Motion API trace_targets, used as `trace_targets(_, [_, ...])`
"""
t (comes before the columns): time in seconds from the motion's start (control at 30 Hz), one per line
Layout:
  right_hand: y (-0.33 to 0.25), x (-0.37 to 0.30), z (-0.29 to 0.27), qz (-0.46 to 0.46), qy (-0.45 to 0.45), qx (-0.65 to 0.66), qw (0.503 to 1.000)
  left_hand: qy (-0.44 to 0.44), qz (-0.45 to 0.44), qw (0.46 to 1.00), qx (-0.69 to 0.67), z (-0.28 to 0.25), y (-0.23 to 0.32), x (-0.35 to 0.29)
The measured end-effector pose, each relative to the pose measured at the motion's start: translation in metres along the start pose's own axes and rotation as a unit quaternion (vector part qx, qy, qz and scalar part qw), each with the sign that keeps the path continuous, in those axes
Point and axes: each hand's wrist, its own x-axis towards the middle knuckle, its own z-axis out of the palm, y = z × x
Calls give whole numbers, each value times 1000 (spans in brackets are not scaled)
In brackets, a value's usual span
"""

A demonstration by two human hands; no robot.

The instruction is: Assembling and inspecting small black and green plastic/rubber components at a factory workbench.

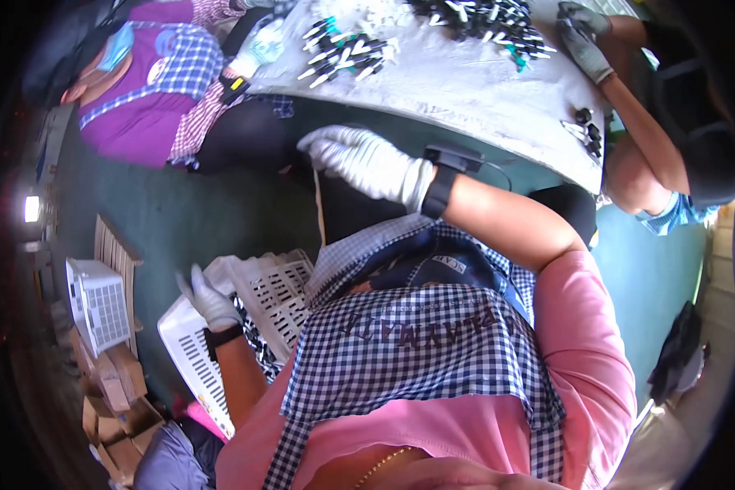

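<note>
My left hand (210,300), in a pale glove with a dark band at the wrist, hovers over the white slotted plastic basket (194,349) at my left side. Its fingers look stretched apart and slightly blurred, holding nothing I can see. Small black and white pieces (257,336) lie inside the basket. In front of my apron, short of the table edge, is my right hand (367,166) in a white ribbed glove. Its fingers are curled together, and whatever they hold is hidden. A narrow pale strip (319,208) runs downward just below these fingers.
The pale table (465,102) bears heaps of black-and-white parts (347,51) with some green pieces. One co-worker in purple (135,90) sits at left; another's gloved hands (581,42) work at far right. Cardboard boxes (118,376) and a white crate (98,304) stand at left.
</note>
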Motion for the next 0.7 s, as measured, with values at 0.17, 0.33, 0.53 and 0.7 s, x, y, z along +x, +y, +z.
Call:
trace_targets(0.17, [-31, -22, -81, 45, 121, -5, 992, -203, 235, 950, -25, 114, 74, 3])
trace_targets(0.33, [-27, -39, -157, 56, 237, -155, 958, -387, 267, 879, -75, 230, 123, -29])
trace_targets(0.53, [-34, -44, -177, 71, 295, -43, 952, -529, 269, 793, -139, 360, 142, -82])
trace_targets(0.7, [-45, -42, -175, 69, 293, -44, 952, -488, 485, 726, 12, 452, 156, -114])
